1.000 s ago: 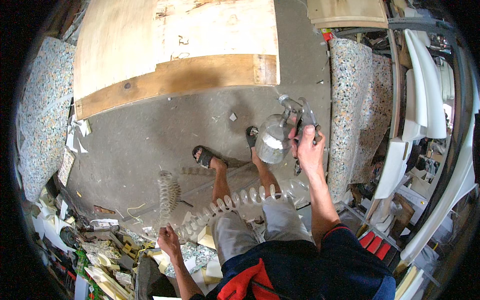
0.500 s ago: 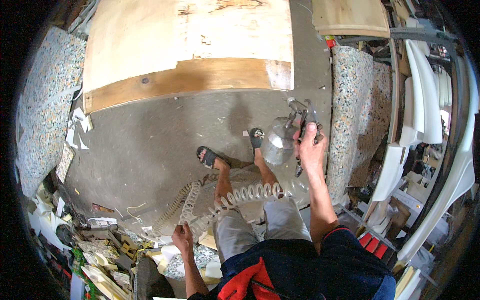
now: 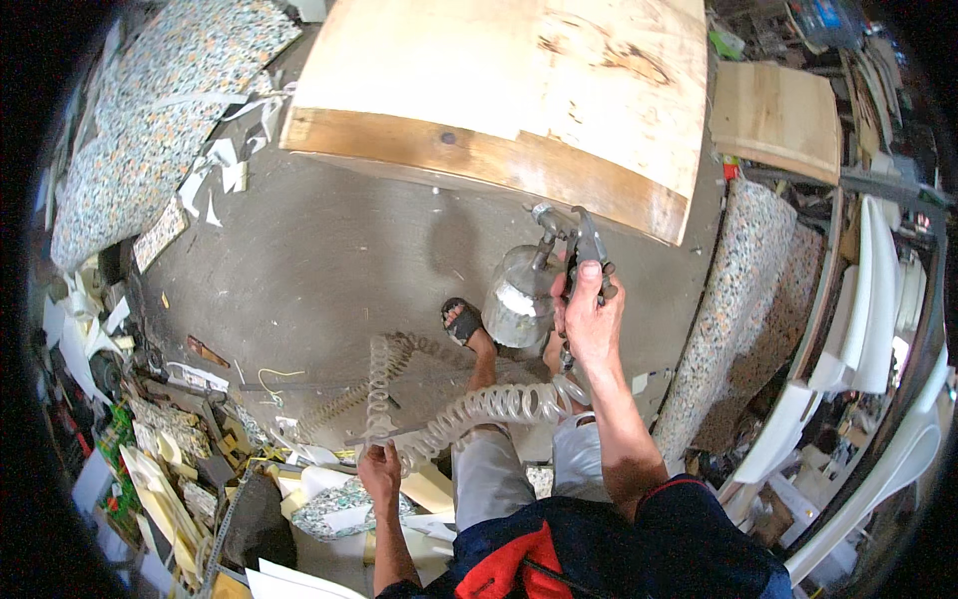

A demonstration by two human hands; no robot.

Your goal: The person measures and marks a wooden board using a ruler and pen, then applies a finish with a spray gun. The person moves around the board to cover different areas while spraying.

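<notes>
My right hand (image 3: 596,317) is wrapped round the handle of a metal spray gun (image 3: 579,240), its thumb on the back of the body. A round silvery cup (image 3: 521,299) hangs on the gun's left side. From the gun's lower end a clear coiled air hose (image 3: 499,401) runs left across my knees. My left hand (image 3: 380,471) grips that hose at a bend, where more coils drop toward the floor. Ahead of the gun lies a large pale wooden panel (image 3: 419,70) with a browner strip (image 3: 399,135) along its near edge. The gun's nozzle is close to that edge.
Speckled foam sheets (image 3: 170,130) lean at the left, and another foam block (image 3: 743,290) stands at the right. A smaller wooden board (image 3: 776,120) is at the far right. Foam scraps (image 3: 165,499) litter the lower left. White curved pieces (image 3: 868,299) fill a right-hand rack.
My view has turned, so the panel sits farther right and tilted. The spray gun is now nearer the panel's near right edge. Both hands keep their hold, and my feet have shifted.
</notes>
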